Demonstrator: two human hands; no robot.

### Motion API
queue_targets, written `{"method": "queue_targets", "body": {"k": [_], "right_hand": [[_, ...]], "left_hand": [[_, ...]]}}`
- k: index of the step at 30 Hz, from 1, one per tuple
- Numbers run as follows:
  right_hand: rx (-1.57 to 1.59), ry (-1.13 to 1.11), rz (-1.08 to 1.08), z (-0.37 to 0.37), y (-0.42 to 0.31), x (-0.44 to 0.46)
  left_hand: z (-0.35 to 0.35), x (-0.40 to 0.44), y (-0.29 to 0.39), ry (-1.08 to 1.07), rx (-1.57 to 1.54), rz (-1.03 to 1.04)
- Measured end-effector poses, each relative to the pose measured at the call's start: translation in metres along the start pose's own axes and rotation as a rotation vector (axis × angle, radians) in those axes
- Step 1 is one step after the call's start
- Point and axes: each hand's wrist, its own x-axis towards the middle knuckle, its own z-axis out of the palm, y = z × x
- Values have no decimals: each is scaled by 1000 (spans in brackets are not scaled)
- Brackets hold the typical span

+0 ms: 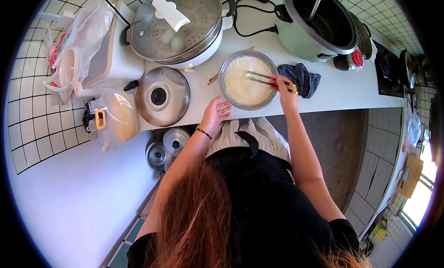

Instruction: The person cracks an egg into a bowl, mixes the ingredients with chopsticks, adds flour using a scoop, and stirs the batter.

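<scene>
A round metal bowl (223, 90) stands near the counter's front edge, holding a pale, floury-looking mixture (245, 85). My right hand (284, 90) grips a pair of dark chopsticks (261, 77) with gold-coloured ends. Their tips reach into the mixture from the bowl's right side. Just off the bowl's lower left rim, my left hand (217, 113) is open, fingers spread, palm partly turned up, with nothing in it. A dark blue patterned cloth (303, 81) lies crumpled right of the bowl, close behind my right hand.
A steamer pot (182, 55) with a glass lid stands at back left, a large pale green cooker (300, 37) at back right. Between them runs a black power cord (252, 34). Left of the bowl lies a metal lid (173, 99), beside a plastic bag (121, 113). A stove (388, 71) is far right.
</scene>
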Motion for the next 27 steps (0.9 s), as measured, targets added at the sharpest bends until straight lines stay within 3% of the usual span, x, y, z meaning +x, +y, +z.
{"method": "queue_targets", "body": {"k": [3, 7, 11, 15, 18, 22, 25, 27], "right_hand": [[39, -6, 134, -11, 4, 5], [-2, 175, -74, -7, 3, 17], [59, -83, 89, 5, -5, 8], [-2, 195, -25, -8, -4, 19], [-6, -52, 17, 8, 2, 11], [11, 127, 83, -10, 0, 22], [20, 37, -38, 7, 3, 20], [27, -64, 85, 5, 0, 17]], "left_hand": [[2, 0, 2, 6, 4, -2], [2, -2, 0, -4, -8, 1], [0, 1, -1, -3, -9, 1], [-1, 1, -1, -5, -28, -1], [-2, 1, -1, -2, -34, 3], [1, 2, -1, 10, -27, -7], [0, 2, -1, 7, -23, -7], [0, 3, 0, 7, -17, -8]]}}
